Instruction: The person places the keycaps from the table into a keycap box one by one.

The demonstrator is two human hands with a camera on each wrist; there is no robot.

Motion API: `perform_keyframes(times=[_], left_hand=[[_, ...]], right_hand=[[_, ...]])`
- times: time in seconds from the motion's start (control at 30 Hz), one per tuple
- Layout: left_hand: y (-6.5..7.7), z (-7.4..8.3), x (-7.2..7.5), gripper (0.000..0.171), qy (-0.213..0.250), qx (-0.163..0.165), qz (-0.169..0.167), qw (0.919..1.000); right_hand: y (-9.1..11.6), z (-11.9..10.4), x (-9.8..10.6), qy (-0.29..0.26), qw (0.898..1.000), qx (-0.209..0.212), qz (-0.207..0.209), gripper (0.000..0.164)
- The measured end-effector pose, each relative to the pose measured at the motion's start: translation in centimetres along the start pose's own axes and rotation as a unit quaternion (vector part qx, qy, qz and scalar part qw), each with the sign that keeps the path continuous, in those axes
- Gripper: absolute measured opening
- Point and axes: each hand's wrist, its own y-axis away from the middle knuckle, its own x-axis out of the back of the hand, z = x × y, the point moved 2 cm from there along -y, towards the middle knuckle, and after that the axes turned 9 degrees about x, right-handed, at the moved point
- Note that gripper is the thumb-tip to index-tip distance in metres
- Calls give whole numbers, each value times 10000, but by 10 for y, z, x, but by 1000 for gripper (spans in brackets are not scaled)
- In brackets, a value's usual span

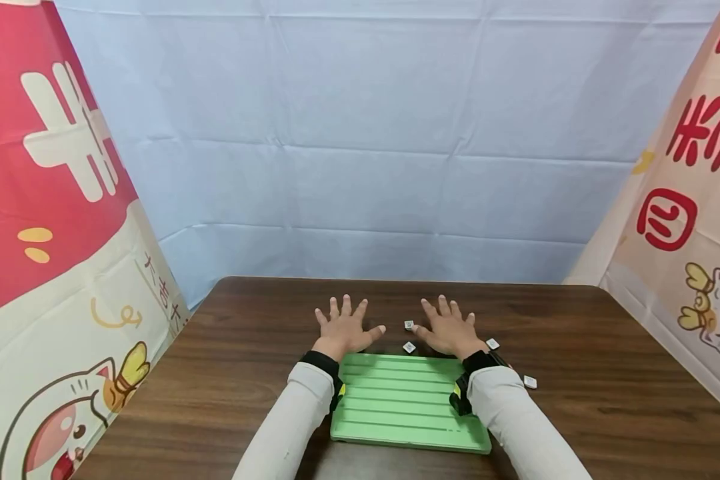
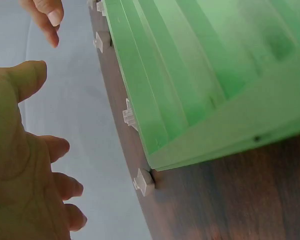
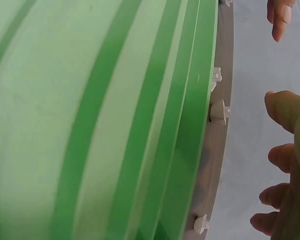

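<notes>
both hands lie flat on the brown table (image 1: 576,400), palms down, fingers spread and straight, holding nothing. the left hand (image 1: 343,327) sits just left of centre frame, the right hand (image 1: 450,328) just right of it, thumbs pointing inward, a gap between them. a green ridged tray (image 1: 408,407) lies below the wrists. small white tiles (image 1: 409,347) are scattered near the right hand, one (image 1: 409,325) at its thumb tip.

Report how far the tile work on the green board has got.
Nothing looks done: the green board shows empty grooves. In hand: nothing; the left hand and right hand lie flat, fingers spread, beyond the board. Left: all four small white tiles visible on the table, loose near the right hand.
</notes>
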Motion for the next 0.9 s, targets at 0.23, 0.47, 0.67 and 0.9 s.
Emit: perform_keyframes(times=[0.23, 0.47, 0.67, 0.9], left_hand=[[-2, -1, 1, 79, 191, 95, -14, 9998], [-3, 0, 2, 78, 21, -77, 211, 9997], [-1, 1, 4, 73, -217, -198, 313, 9991], [-2, 0, 1, 72, -313, -186, 312, 9988]], right_hand=[[0, -3, 0, -26, 9998, -43, -176, 71], [3, -6, -1, -49, 9997, 51, -219, 63], [5, -5, -1, 2, 9997, 189, -178, 59], [5, -4, -1, -50, 9996, 204, -189, 58]])
